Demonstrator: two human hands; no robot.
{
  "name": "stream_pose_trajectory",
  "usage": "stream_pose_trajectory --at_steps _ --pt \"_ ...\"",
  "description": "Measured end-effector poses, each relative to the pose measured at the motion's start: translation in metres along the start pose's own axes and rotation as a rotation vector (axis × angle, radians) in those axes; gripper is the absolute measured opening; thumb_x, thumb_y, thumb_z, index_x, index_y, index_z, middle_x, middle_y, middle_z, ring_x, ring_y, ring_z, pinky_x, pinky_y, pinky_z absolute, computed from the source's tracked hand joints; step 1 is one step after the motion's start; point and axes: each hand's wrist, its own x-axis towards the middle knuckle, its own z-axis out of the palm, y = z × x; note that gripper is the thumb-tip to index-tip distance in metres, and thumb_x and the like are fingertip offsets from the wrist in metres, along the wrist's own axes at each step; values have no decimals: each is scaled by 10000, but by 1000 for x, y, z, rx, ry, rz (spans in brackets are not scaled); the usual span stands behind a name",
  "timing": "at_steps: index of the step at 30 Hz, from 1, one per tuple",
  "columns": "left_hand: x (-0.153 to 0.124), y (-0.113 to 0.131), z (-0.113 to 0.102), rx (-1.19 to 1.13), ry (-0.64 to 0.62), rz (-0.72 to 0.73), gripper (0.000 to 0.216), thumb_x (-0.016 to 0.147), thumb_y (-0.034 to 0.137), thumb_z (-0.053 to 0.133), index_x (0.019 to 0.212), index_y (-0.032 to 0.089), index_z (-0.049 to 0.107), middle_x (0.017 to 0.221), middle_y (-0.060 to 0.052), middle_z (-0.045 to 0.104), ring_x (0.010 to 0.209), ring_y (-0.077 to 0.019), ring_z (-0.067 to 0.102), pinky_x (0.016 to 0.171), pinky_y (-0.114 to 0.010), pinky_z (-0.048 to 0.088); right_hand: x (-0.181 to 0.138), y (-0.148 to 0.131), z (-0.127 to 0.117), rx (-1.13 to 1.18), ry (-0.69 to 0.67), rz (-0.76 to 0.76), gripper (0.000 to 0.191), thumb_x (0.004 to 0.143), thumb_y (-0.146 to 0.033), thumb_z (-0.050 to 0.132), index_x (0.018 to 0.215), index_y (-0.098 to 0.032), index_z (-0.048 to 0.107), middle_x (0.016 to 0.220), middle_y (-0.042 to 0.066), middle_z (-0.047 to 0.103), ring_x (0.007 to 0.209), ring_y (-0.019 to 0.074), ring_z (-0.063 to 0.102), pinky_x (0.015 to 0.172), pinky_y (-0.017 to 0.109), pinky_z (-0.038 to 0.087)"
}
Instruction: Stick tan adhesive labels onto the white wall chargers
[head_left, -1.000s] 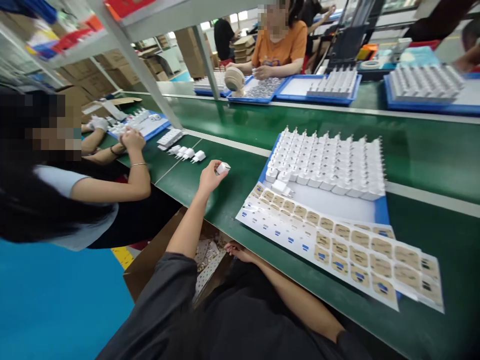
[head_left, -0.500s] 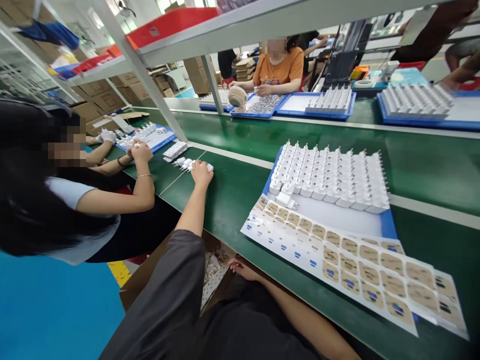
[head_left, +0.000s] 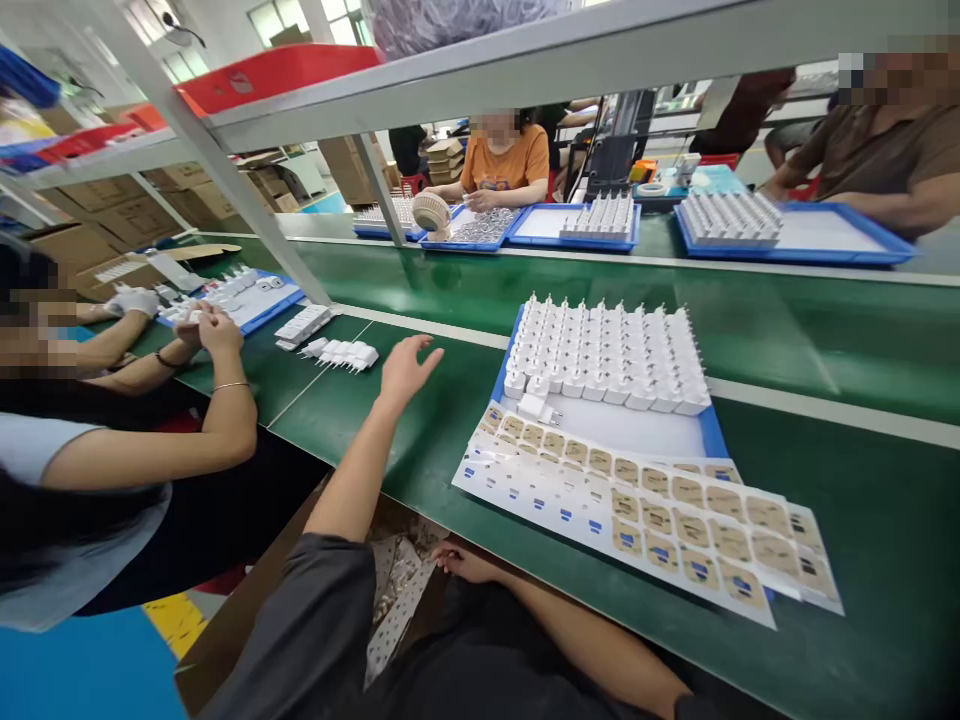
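My left hand [head_left: 407,372] is raised over the green bench with its fingers apart and nothing in them. Just left of it lies a group of white plug chargers [head_left: 343,355], touching one another, pins outward. My right hand [head_left: 463,563] rests low at the bench's front edge near my lap, loosely bent fingers apart, holding nothing that I can see. In front of me, rows of upright white chargers [head_left: 600,350] stand in a blue tray [head_left: 715,437], with one charger [head_left: 538,408] lying on its side. Sheets of tan square stickers [head_left: 652,500] overlap the tray's near edge.
A co-worker's hands [head_left: 206,325] work at the left by another blue tray [head_left: 274,305]. White blocks [head_left: 304,325] lie between us. A shelf post [head_left: 232,170] rises behind. Below the bench edge is a cardboard box [head_left: 247,610] with scraps. Other people sit across the bench.
My left hand has let go of the white chargers and moved right, its fingers opening. The chargers stay on the bench. The view has turned right; my right hand has barely moved.
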Motion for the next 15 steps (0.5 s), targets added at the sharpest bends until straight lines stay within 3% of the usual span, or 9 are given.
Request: stream_pose_trajectory --at_steps 2,5,8,11,15 --pt "-17 37 6 -69 -76 159 346 964 494 604 1206 259 682 1219 -54 723 1127 -232 665 986 -344 543 -1 1 0 10 2 3 293 1006 -367 645 1212 -158 656 1186 82 694 1011 207 697 883 416 611" --pt "-44 84 16 -114 -184 434 324 926 483 673 1179 282 699 1204 -37 728 1125 -242 657 917 -348 554 -3 0 -2 20 14 7 294 1004 -368 649 1208 -156 658 1188 81 693 1017 210 695 886 419 609" --pt "-58 109 25 -65 -259 537 265 917 410 694 1149 282 705 1157 -45 724 1078 -243 653 870 -348 552 -6 -2 -5 11 19 9 283 1003 -363 651 1195 -155 662 1175 79 697 1006 205 698 882 415 610" --pt "-47 104 28 10 -223 400 176 959 364 629 1091 274 702 1137 -54 711 1096 -234 643 909 -339 538 -11 -4 -8 -20 21 3 277 1009 -363 642 1199 -162 663 1187 81 696 1019 206 695 898 419 606" --pt "-6 43 9 153 -36 8 308 1007 357 526 1264 209 607 1332 -157 623 1302 -313 533 1058 -435 473 -14 -6 -12 -68 18 -9 272 1017 -369 625 1206 -177 662 1207 84 690 1043 209 686 928 429 594"
